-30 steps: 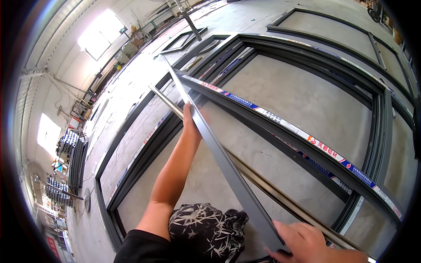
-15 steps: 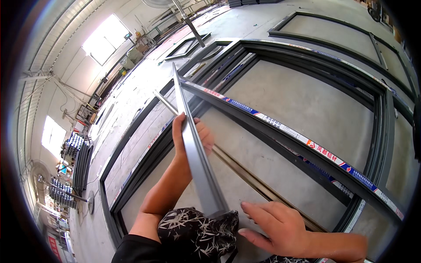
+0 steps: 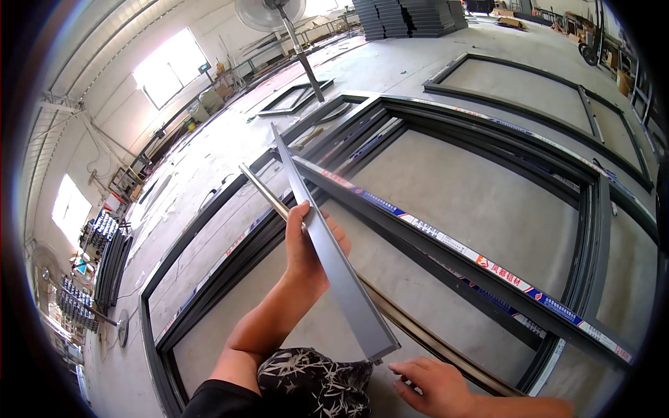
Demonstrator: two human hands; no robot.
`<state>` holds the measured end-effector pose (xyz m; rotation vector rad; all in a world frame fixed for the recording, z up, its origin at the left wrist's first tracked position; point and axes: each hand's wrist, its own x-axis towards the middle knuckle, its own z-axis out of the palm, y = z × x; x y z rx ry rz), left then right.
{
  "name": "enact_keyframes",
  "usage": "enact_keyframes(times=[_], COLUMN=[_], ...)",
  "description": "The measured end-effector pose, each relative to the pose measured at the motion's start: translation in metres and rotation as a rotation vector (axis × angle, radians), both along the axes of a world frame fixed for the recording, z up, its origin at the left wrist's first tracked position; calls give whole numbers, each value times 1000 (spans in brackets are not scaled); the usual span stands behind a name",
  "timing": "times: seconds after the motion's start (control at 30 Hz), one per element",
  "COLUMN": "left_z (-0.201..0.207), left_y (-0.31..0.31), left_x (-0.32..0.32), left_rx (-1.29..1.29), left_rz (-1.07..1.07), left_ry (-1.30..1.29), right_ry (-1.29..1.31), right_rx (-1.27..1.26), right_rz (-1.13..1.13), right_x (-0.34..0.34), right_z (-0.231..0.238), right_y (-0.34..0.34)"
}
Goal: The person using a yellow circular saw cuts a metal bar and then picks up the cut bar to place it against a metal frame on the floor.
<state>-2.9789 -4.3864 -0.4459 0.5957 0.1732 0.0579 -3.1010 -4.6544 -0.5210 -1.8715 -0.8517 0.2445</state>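
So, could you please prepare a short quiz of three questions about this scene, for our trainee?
1. Which hand grips the grey metal profile?
2. True or false: the right hand also grips the grey metal profile.
3. Which of these stands beyond the large dark frame? a) an armchair; b) a pedestal fan; c) a bathtub.

Key:
1. The left hand.
2. False: the right hand is beside the near end of the grey metal profile, apart from it.
3. b

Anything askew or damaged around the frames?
Possibly the bronze-toned strip: it runs slantwise across the dark frame, out of line with the labelled bar. Lens bend may exaggerate that. No clear damage visible.
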Motion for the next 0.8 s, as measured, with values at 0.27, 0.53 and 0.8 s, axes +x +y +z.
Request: enact_keyframes(times=[0.27,0.53,0.8], left_z=[5,13,9], left_y=[-6,-15,-27], left_x=[0,-6,-6], left_rx=[-12,-60,-209], left_rz=[30,8,-332], left_ry=[31,29,-114], right_ry=[39,-2,75], right_rx=[-27,-105,-58], right_rz=[0,21,1], right_x=[-6,-10,-20], right_z=[-4,-10,-17], right_y=[1,1,-2])
